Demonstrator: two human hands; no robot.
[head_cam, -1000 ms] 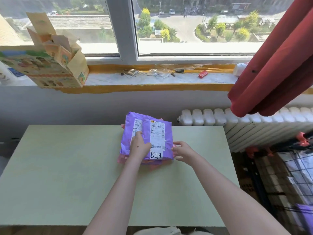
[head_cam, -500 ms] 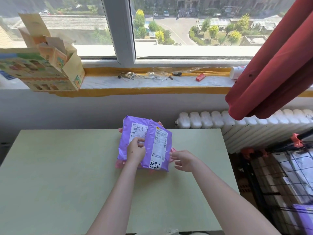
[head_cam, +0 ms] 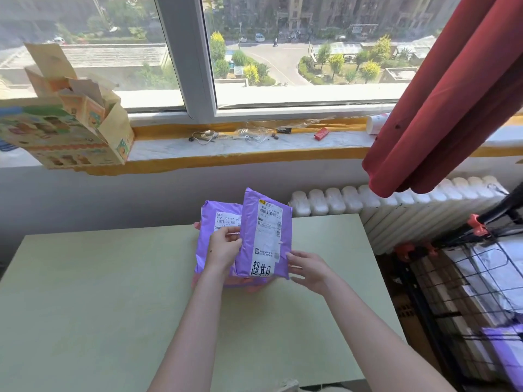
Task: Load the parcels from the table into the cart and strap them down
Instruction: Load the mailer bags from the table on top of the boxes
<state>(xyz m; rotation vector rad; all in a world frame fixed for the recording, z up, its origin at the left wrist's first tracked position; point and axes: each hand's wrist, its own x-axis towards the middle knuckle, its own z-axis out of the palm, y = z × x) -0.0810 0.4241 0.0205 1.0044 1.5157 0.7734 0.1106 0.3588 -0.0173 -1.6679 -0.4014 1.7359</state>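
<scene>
A small stack of purple mailer parcels lies at the far middle of the pale green table. The top purple parcel, with a white label and black handwriting, is tilted up on its near edge. My left hand grips its left edge, fingers curled round it. My right hand touches its lower right corner with fingers nearly straight. A second purple parcel lies flat beneath, with pink parcels peeking out under it. The black wire cart stands at the right and holds white and purple parcels.
A white radiator runs behind the table's right end. A red curtain hangs above the cart. An open printed carton sits on the windowsill at the left, with small loose items along the sill.
The top purple parcel has been lifted from flat on the stack to tilted upright. My left hand shifted to its left edge and my right hand came up against its lower right corner.
</scene>
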